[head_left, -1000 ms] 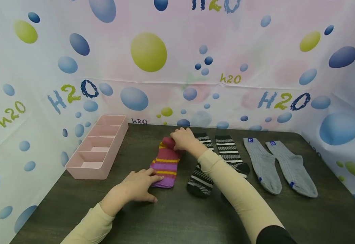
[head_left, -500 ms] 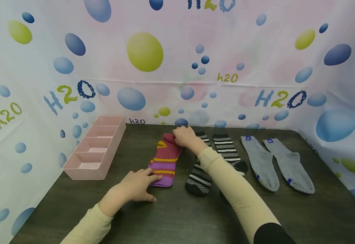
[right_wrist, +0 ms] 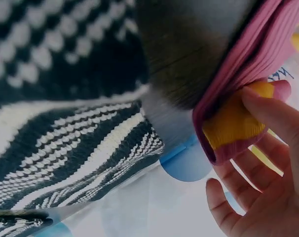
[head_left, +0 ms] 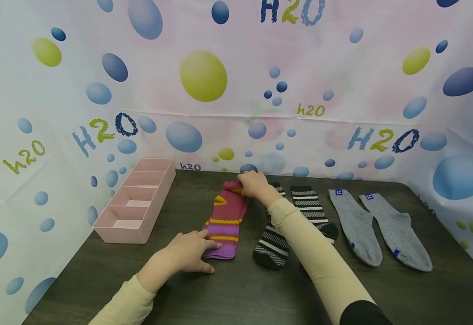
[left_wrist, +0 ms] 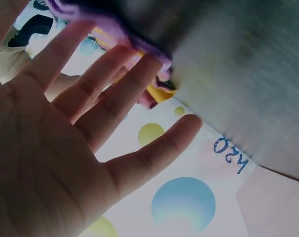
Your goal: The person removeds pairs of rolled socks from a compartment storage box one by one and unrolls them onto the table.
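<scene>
Striped pink, purple and yellow socks [head_left: 223,213] lie in the middle of the dark table, seemingly one upon another. At their far end my right hand [head_left: 256,186] pinches the fabric; the right wrist view shows its thumb on a yellow patch [right_wrist: 233,121] with fingers behind. My left hand [head_left: 188,253] rests its extended fingers on the purple cuff [head_left: 221,253] at the near end. From the left wrist those fingers [left_wrist: 122,96] look spread and straight against the cuff. Beside my right forearm lie black-and-white striped socks [head_left: 271,248], one partly hidden under the arm.
A pink box [head_left: 159,203] with several compartments stands at the left. Another black-and-white sock [head_left: 307,203] lies right of my forearm. Two grey socks [head_left: 356,228] lie farther right. A white sheet with printed bubbles [head_left: 236,90] hangs behind the table.
My right hand has drawn the socks' far end outward, so it lies flatter and a yellow heel patch now shows. My left hand has stayed at the cuff. The head view shifted slightly.
</scene>
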A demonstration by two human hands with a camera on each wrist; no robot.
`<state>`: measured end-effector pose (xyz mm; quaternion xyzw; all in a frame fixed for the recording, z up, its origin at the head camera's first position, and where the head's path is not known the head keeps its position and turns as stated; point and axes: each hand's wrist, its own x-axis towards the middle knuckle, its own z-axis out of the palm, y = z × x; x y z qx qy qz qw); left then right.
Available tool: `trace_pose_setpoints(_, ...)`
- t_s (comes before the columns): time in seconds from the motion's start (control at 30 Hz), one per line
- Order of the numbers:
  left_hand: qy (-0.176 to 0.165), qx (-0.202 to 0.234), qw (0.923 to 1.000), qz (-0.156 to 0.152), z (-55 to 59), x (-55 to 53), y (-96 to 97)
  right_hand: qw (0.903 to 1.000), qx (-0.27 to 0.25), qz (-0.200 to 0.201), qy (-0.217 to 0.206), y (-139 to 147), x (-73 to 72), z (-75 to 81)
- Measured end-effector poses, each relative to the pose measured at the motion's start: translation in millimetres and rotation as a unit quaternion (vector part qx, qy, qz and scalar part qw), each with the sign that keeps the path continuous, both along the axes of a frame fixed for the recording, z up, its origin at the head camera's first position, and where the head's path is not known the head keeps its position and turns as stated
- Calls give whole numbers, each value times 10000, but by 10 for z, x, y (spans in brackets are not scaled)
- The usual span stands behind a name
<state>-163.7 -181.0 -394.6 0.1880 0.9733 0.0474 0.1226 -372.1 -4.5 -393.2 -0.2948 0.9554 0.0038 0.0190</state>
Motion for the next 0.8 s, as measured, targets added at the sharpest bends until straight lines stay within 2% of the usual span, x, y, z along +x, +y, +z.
trace_pose_setpoints(0.17,11,123,9999,-72,51,58,36,9995,-146,-167,219,4,-72,-22)
trace_pose_setpoints(0.4,53,213,9997,48,143,134,-7,9984,-33,-401,402,-134,-161,18)
trace_pose_setpoints(0.57,267,222,9990,-273,103,279,-100,9984,-68,-455,344,-185,-172,12)
trace_pose_setpoints(0.67,347,226,9984,-395,72,349,-149,9995,-267,-160,90,-195,-123,23)
trace_pose_setpoints(0.8,452,199,9980,-384,37,393,-191,9962,-542,502,-454,-228,-35,46)
